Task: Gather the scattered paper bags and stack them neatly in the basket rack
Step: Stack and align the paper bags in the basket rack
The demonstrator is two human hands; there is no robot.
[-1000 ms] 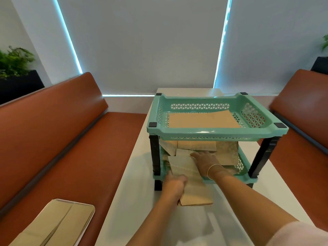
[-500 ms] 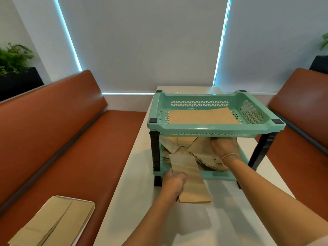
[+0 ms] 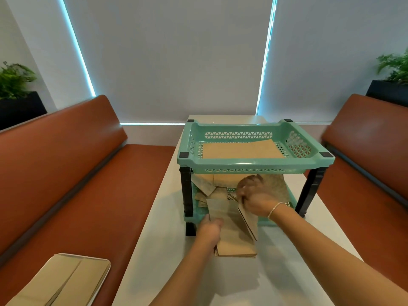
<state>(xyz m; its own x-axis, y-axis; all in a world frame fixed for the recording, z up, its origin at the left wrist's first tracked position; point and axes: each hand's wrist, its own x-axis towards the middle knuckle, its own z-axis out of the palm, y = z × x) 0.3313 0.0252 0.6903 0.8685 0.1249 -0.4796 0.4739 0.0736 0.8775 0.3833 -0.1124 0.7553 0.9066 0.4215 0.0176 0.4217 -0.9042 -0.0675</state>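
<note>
A mint-green two-tier basket rack (image 3: 254,163) on black legs stands on the white table. One flat brown paper bag (image 3: 241,150) lies in the top basket. Several loose bags (image 3: 208,184) lie jumbled in the lower basket. My left hand (image 3: 209,229) holds a small stack of bags (image 3: 234,246) that rests half on the table, half in the lower basket. My right hand (image 3: 254,195) grips a bundle of bags (image 3: 248,219) at the lower basket's front, tilted on edge above that stack.
Brown padded benches (image 3: 88,191) flank the white table (image 3: 176,272). On the left bench lies a tray holding folded paper bags (image 3: 64,281). Potted plants stand at both far corners. A blind-covered window is behind the rack.
My right hand took hold of bags deep in the lower basket and drew them forward to its front edge, turning them on edge. My left hand stayed on its stack.
</note>
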